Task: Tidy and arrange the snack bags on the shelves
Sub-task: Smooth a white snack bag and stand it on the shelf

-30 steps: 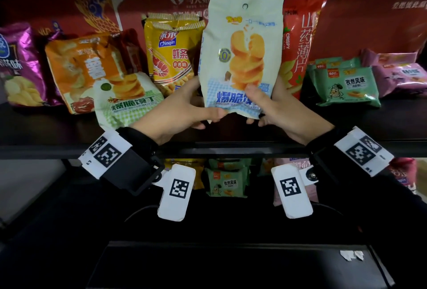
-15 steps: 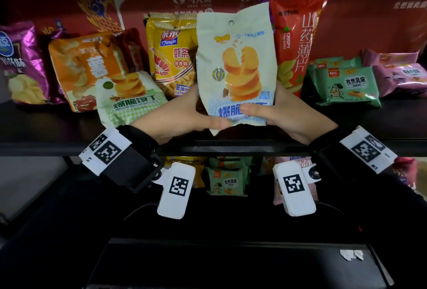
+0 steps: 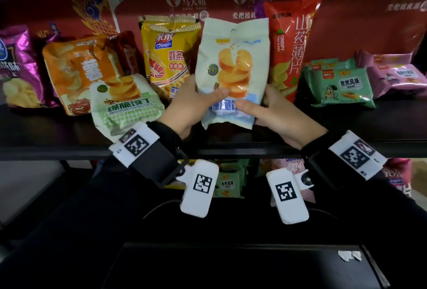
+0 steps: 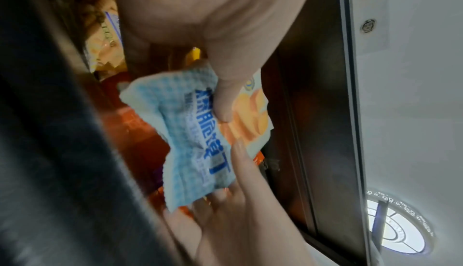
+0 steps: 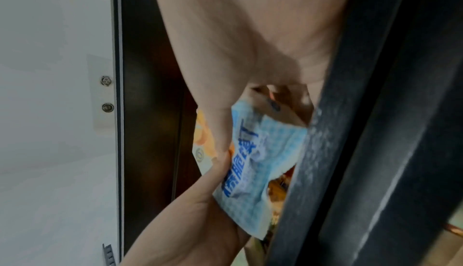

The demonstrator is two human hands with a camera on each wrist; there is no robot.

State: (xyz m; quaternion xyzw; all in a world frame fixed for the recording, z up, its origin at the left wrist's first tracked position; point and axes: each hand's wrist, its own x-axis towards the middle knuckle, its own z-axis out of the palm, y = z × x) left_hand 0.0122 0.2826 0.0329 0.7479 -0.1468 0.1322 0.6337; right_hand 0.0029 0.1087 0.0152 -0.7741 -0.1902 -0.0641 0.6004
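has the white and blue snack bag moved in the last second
Yes. The white and blue snack bag, held by the left hand and right hand, has dropped: its top was above the yellow bag, now it sits lower.

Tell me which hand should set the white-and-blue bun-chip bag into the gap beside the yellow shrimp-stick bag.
Probably the left hand: it already grips the white-and-blue bag on the side nearest the yellow shrimp-stick bag. The right hand holds the far side, by the red bag, and would have to cross over.
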